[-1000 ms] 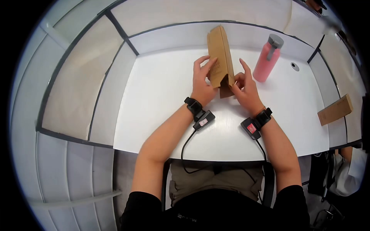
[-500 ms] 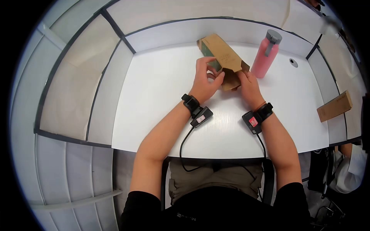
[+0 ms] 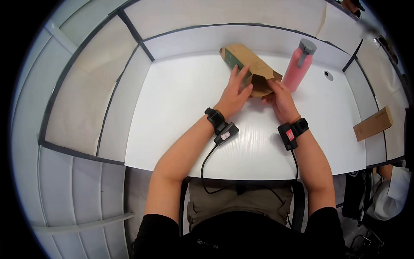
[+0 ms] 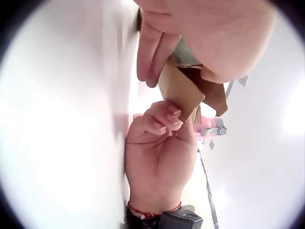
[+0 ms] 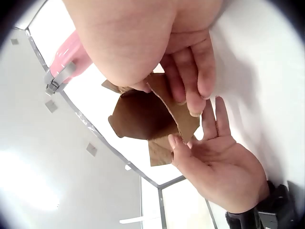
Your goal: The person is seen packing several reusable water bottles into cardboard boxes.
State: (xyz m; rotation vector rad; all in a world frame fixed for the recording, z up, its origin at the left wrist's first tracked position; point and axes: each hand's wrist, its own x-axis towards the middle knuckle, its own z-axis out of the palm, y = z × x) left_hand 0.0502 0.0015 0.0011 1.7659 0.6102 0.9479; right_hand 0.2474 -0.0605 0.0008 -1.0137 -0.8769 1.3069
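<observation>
A brown cardboard box (image 3: 252,60) with a green side lies slanted on the white table, its near end open with flaps spread. In the right wrist view I look into its dark hollow (image 5: 143,114). My left hand (image 3: 233,97) holds the box's left side near the mouth, fingers along the outside and thumb at the edge of the opening. My right hand (image 3: 283,102) pinches a flap (image 5: 174,107) at the front right of the mouth, thumb on one face and fingers curled under the other. In the left wrist view the right hand's fingertips (image 4: 167,121) meet this flap.
A pink bottle (image 3: 297,69) with a grey lid stands upright just right of the box. Another cardboard box (image 3: 373,124) is at the far right by the partition. Low partition walls (image 3: 202,41) enclose the table (image 3: 172,125). Cables (image 3: 205,164) run from both wrist cameras.
The box has swung from nearly upright to a slanted, lower pose, its mouth now facing me. My left fingers have straightened along its side, and my right hand has moved onto the front flap.
</observation>
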